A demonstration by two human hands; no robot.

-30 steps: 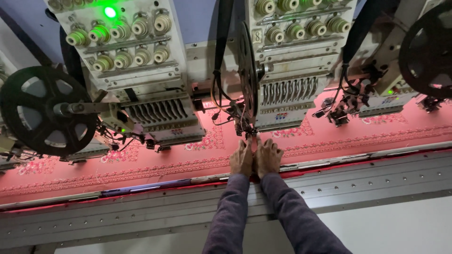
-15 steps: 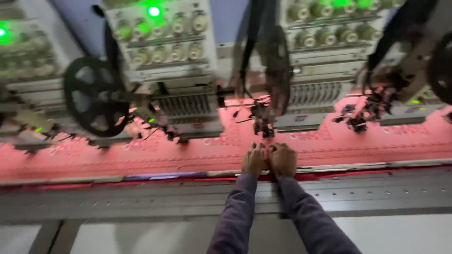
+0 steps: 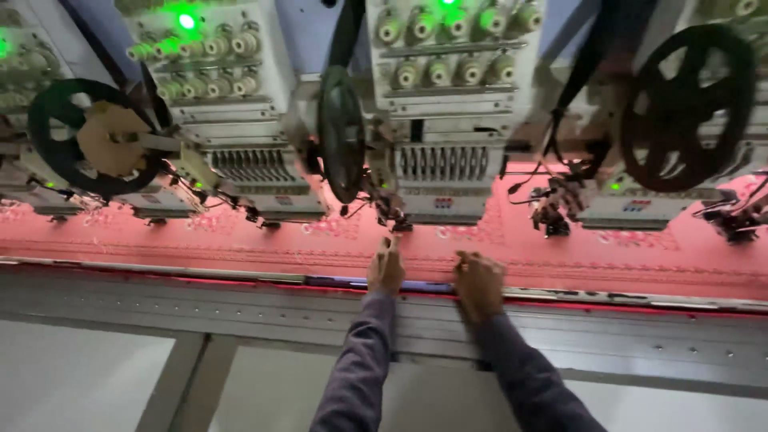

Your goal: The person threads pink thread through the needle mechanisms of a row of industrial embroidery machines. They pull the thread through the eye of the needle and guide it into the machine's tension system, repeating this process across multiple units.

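— Where are the two hands, taking the middle embroidery head [image 3: 444, 172] as the mark?

— Both are below it, on the pink fabric [image 3: 608, 260] stretched under the row of heads. The left hand [image 3: 386, 270] is just under the needle area at the head's left lower corner, its fingers [image 3: 390, 246] drawn narrow together and pointing up toward the needles. Whether they pinch a thread there, I cannot tell; it is too small and blurred.

— And the right hand [image 3: 478, 282]?

— Below the head's right half, near the left hand but apart from it. It lies knuckles up on the fabric's near edge, fingers curled loosely, holding nothing that shows.

— What is around that head?

— A black reel [image 3: 342, 132] stands edge-on just to its left. Further left is another head with a green lamp [image 3: 187, 21] above it, and a black reel with a tan core [image 3: 94, 148] beyond that. To the right of the middle head hangs a large black spoked reel [image 3: 686, 104].

— And nearer than the fabric?

— A grey metal frame rail [image 3: 200, 300] runs across, below the head and the fabric; both purple-grey sleeves [image 3: 356, 376] cross over it.
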